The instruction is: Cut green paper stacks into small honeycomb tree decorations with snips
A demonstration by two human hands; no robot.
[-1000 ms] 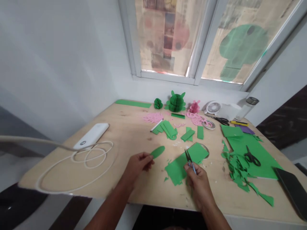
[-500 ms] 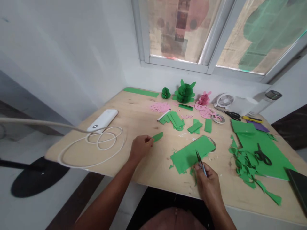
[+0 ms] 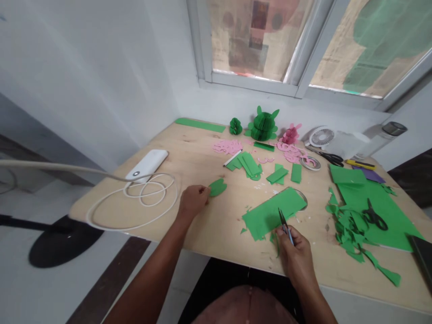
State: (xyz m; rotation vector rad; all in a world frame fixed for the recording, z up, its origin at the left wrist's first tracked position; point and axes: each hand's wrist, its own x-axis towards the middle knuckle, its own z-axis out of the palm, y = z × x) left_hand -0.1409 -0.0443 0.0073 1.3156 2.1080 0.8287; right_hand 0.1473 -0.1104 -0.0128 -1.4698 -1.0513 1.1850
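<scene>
My left hand (image 3: pixel 194 199) is closed in a pinch at the edge of a green paper cutout (image 3: pixel 218 187), just above the left-middle of the table. The cutout has rounded lobes at its free end. On the right, my right hand (image 3: pixel 295 247) is wrapped around small scissors (image 3: pixel 284 223) with dark, narrow blades pointing away from me. Their handle is mostly hidden by my fingers. Beneath the blades lies a wide green paper strip (image 3: pixel 266 215) with a ragged near end. A thin green paper scrap (image 3: pixel 276 243) is beside my right fingers.
Green rectangles (image 3: pixel 249 164), a white pencil-like stick (image 3: pixel 232 158) and pink scraps (image 3: pixel 227 146) lie farther back. Green scraps (image 3: pixel 351 231) and black scissors (image 3: pixel 374 215) are at right. A white power bank (image 3: pixel 148 164) and looped cable (image 3: pixel 111 228) occupy the left. Paper figures (image 3: pixel 264 126) stand behind.
The cutout in my left hand has turned from nearly edge-on to showing its broad face. My right hand keeps its hold on the scissors. The whole view has shifted slightly.
</scene>
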